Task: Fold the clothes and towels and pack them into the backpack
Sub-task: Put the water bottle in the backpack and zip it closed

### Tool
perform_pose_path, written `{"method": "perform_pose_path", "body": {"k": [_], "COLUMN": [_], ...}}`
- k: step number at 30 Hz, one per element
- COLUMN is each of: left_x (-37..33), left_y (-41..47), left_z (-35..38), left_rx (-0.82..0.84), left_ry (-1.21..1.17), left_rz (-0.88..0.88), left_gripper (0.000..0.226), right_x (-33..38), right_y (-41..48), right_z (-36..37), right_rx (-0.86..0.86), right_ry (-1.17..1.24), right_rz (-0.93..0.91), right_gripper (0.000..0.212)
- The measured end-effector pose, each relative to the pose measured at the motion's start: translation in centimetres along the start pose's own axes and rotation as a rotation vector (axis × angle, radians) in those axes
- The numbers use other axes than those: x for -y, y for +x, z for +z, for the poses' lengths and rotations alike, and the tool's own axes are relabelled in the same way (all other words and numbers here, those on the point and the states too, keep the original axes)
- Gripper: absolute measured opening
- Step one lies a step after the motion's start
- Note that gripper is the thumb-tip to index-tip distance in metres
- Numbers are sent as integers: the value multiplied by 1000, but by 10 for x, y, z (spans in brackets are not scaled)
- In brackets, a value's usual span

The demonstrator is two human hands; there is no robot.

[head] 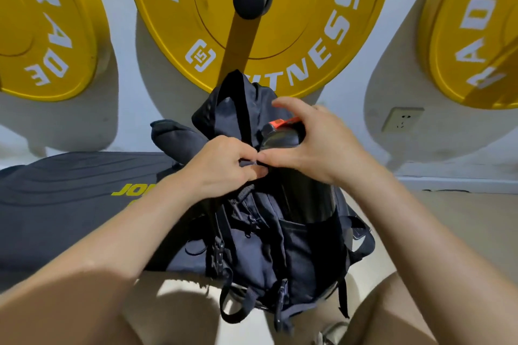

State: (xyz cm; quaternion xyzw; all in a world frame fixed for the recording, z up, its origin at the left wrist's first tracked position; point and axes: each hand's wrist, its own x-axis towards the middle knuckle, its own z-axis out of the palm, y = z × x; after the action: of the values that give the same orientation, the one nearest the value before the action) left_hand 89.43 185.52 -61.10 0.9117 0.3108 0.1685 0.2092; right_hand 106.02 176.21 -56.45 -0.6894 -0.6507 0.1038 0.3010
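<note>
A dark navy backpack (260, 241) stands upright on the floor in front of me, its straps and buckles hanging toward me. My left hand (224, 165) pinches something small at the top edge of the bag, likely a zipper pull. My right hand (311, 143) meets it there with thumb and forefinger, the other fingers curved over a dark bottle with an orange-red band (283, 131) standing in the bag's side pocket. No clothes or towels show outside the bag.
Three yellow weight plates (280, 22) hang on the white wall behind the backpack. A dark padded mat with yellow lettering (70, 199) lies to the left. A wall socket (402, 119) sits at right. My knees frame the bottom of the view.
</note>
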Motion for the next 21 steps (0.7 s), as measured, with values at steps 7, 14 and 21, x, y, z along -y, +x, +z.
{"method": "perform_pose_path", "body": {"k": [7, 14, 21], "left_x": [-15, -16, -7], "left_y": [12, 13, 8], "left_z": [-2, 3, 3], "left_rx": [-94, -128, -101], "left_ry": [-100, -143, -222], "left_rz": [15, -24, -71], "left_gripper": [35, 33, 30], "right_x": [-66, -27, -36], "right_y": [5, -17, -4], "right_z": [-30, -41, -50], "right_rx": [623, 328, 654], "right_ry": [850, 11, 325], "right_rz": [37, 84, 33], "right_gripper": [73, 96, 71]}}
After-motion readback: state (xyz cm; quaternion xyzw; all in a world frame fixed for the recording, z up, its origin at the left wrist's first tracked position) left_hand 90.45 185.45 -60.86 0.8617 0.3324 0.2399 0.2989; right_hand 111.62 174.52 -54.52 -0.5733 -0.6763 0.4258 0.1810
